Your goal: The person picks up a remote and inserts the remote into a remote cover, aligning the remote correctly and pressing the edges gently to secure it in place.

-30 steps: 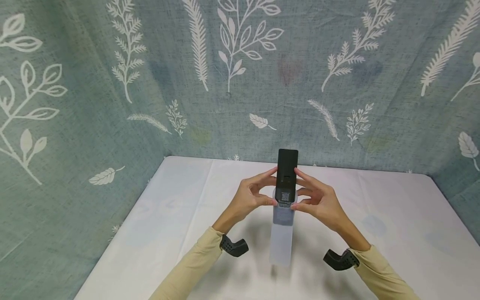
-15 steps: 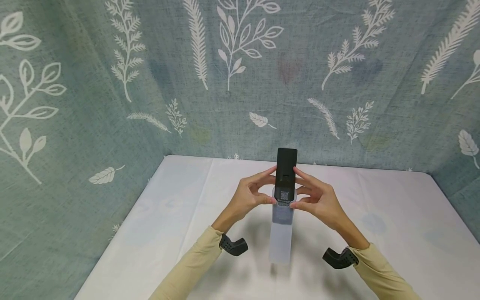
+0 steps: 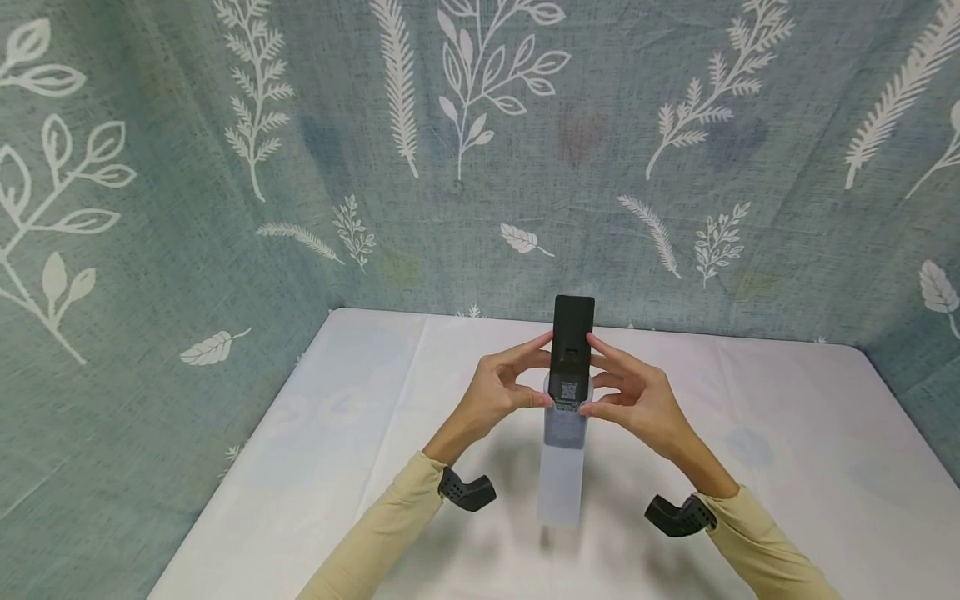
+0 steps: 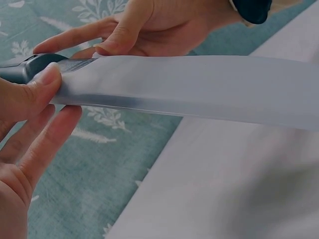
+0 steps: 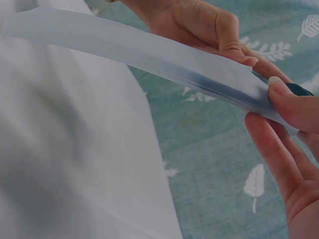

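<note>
A black remote control [image 3: 573, 333], its back with a latch and a square printed code towards me, is held up above the table. Its lower end sits inside a long translucent plastic sleeve [image 3: 561, 487], whose far end hangs down flat and unfilled. My left hand [image 3: 498, 387] pinches the sleeve's mouth at the left edge, thumb in front and fingers behind; the forefinger reaches up along the remote. On the other edge my right hand [image 3: 633, 396] grips in the same way. Both wrist views show the sleeve [image 4: 199, 84] from the side, with thumbs pressing near its mouth.
A white cloth covers the table [image 3: 360, 400] below the hands. Blue-green leaf-printed curtain [image 3: 420, 225] stands behind the table and at its sides. Each wrist carries a black band device [image 3: 468, 492].
</note>
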Motion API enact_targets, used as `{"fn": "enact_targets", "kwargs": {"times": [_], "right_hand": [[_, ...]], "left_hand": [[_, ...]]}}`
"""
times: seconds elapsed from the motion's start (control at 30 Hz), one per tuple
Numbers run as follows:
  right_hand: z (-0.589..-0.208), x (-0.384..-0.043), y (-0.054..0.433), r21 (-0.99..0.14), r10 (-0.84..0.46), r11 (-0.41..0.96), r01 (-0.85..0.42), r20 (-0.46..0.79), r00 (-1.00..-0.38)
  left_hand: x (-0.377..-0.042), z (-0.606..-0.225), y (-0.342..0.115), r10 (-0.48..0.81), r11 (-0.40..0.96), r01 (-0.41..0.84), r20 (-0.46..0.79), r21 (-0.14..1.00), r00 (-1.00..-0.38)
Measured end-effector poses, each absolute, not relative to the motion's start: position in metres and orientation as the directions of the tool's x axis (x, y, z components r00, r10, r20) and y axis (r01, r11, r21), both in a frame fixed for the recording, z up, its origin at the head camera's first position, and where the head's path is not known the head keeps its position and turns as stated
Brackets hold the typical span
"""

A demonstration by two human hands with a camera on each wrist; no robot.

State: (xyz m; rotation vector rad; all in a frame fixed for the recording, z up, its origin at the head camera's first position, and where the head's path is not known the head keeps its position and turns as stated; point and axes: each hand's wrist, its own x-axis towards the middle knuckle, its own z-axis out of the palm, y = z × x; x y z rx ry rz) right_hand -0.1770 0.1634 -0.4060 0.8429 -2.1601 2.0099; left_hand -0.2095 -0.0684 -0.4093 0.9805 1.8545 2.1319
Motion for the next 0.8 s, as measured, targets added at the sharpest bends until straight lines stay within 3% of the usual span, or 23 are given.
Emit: {"fn": "enact_targets", "kwargs": {"times": [0.8], "right_hand": [[-0.4091, -0.1781, 0.1622, -0.905, -0.335, 0.010, -0.426, 0.398, -0.854]], "left_hand": [[-0.2104, -0.4120, -0.0701, 0.504, -0.203, 0.282, 0.347, 0.938, -0.791]]}}
